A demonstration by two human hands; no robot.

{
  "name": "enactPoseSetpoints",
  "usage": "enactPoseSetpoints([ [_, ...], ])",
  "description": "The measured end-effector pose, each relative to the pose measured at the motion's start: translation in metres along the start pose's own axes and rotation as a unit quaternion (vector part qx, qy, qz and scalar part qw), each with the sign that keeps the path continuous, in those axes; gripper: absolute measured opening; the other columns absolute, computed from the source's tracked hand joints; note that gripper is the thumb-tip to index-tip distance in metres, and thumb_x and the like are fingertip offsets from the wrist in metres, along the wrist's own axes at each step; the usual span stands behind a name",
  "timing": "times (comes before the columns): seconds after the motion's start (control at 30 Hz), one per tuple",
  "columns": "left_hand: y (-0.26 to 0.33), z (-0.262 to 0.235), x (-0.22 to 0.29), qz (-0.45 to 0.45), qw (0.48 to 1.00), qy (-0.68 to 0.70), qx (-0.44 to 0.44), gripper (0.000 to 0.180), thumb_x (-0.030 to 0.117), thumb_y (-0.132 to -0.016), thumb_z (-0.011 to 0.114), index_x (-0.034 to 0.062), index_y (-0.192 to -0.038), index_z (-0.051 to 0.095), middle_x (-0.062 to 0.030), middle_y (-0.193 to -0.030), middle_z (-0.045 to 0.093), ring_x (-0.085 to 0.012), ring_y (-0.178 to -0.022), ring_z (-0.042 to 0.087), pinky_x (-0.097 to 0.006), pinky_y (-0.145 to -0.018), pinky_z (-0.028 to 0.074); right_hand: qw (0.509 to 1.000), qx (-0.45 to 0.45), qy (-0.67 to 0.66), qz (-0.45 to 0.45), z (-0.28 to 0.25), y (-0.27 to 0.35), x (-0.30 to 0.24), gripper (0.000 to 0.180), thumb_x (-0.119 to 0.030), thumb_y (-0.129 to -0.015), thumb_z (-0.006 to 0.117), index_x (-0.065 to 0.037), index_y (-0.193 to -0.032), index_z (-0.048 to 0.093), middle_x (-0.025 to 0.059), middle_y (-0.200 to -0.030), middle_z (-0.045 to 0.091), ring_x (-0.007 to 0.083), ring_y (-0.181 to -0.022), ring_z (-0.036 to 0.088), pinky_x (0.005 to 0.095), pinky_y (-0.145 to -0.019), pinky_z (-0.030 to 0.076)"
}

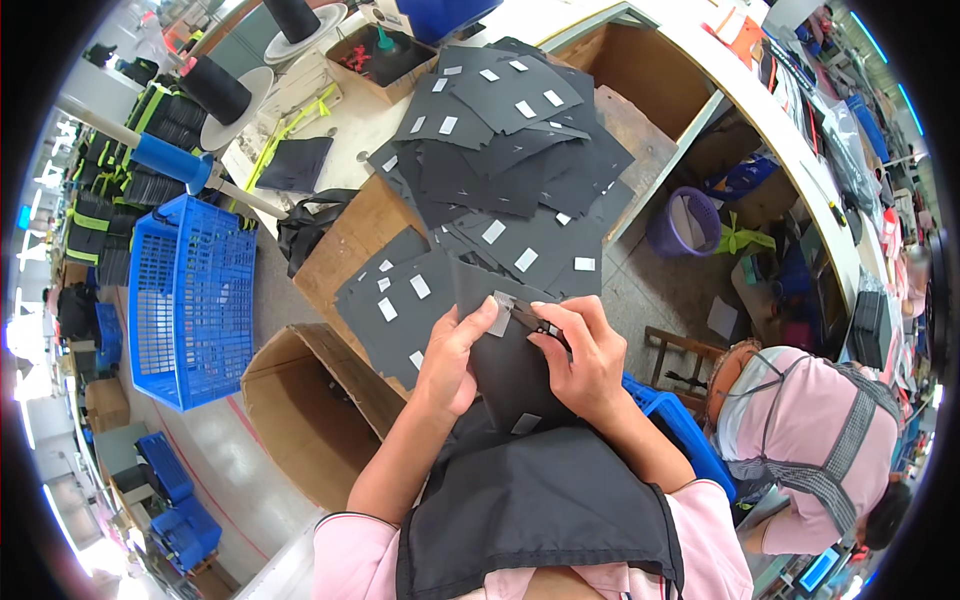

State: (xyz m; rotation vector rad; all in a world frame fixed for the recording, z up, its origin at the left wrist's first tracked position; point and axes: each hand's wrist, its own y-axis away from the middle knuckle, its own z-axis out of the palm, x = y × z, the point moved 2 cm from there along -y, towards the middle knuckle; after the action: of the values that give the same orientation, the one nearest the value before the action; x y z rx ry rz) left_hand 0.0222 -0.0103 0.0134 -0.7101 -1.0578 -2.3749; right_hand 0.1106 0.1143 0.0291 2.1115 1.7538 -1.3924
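The left hand [452, 355] and the right hand [580, 350] are both closed on one black fabric piece [505, 365], which is held over the person's lap, just in front of the desk [350, 235]. The left fingers pinch a small white label [500, 312] at the upper edge of the piece, and the right fingers grip the same edge just beside it.

The desk is a wooden surface with a worn brown top. It carries a big loose pile of black fabric pieces [500, 150], many of them with a white label. Behind the pile lie a small open box [375, 55] and black thread cones [215, 90].

On the grey floor to the left stand a blue plastic basket [190, 300] and an open cardboard box [300, 410]. To the right, another person in a pink shirt [810, 440] bends down near a purple bucket [685, 222].
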Motion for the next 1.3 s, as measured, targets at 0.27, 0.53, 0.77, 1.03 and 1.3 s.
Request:
enactPoseSetpoints([
  [0.27, 0.003, 0.0, -0.003, 0.058, 0.996, -0.06, 0.014, 0.028, 0.022, -0.09, 0.059, 0.0016, -0.109, 0.054, -0.0057, -0.104, 0.06, -0.0128, -0.093, 0.056, -0.028, -0.083, 0.045, 1.0, 0.017, 0.003, -0.006, -0.006, 0.002, -0.001, 0.029, 0.002, -0.07, 0.068, -0.004, -0.099, 0.063, 0.011, -0.08, 0.056, 0.0233, -0.062, 0.057, 0.0301, -0.052, 0.047],
  [0.53, 0.006, 0.002, -0.002, 0.074, 0.993, -0.093, 0.017, 0.026, 0.02, -0.088, 0.061, 0.0014, -0.106, 0.056, -0.006, -0.098, 0.061, -0.0131, -0.09, 0.057, -0.027, -0.081, 0.045, 1.0, 0.011, -0.007, 0.009, -0.011, 0.0, -0.002, 0.031, 0.001, -0.068, 0.069, -0.006, -0.097, 0.063, 0.0078, -0.082, 0.056, 0.0239, -0.059, 0.057, 0.0313, -0.052, 0.047],
  [0.77, 0.004, -0.005, -0.007, 0.104, 0.985, -0.14, -0.003, 0.028, 0.022, -0.089, 0.061, 0.0011, -0.106, 0.056, -0.0048, -0.099, 0.061, -0.0124, -0.09, 0.056, -0.027, -0.081, 0.045, 0.994, 0.014, -0.077, 0.075, -0.022, -0.007, 0.011, 0.028, 0.004, -0.071, 0.066, -0.003, -0.098, 0.06, 0.0105, -0.081, 0.055, 0.0235, -0.067, 0.057, 0.0309, -0.058, 0.048],
  [1.03, -0.006, -0.009, -0.019, 0.088, 0.98, -0.174, 0.032, 0.035, 0.031, -0.091, 0.059, 0.0011, -0.108, 0.055, 0.0013, -0.084, 0.053, -0.0081, -0.078, 0.049, -0.025, -0.078, 0.043, 0.893, -0.24, -0.292, 0.243, -0.015, 0.002, 0.039, 0.025, -0.014, -0.074, 0.071, 0.002, -0.074, 0.053, 0.0026, -0.072, 0.042, 0.0129, -0.065, 0.042, 0.0286, -0.057, 0.034],
  [1.3, -0.005, -0.014, -0.013, -0.001, 0.984, -0.165, -0.064, 0.032, 0.021, -0.081, 0.072, 0.0023, -0.102, 0.056, -0.0022, -0.087, 0.059, -0.0088, -0.08, 0.054, -0.025, -0.075, 0.045, 0.95, -0.087, -0.178, 0.242, -0.001, 0.015, 0.022, 0.023, -0.01, -0.074, 0.07, -0.001, -0.09, 0.057, 0.0068, -0.078, 0.048, 0.0177, -0.064, 0.049, 0.0292, -0.058, 0.041],
])
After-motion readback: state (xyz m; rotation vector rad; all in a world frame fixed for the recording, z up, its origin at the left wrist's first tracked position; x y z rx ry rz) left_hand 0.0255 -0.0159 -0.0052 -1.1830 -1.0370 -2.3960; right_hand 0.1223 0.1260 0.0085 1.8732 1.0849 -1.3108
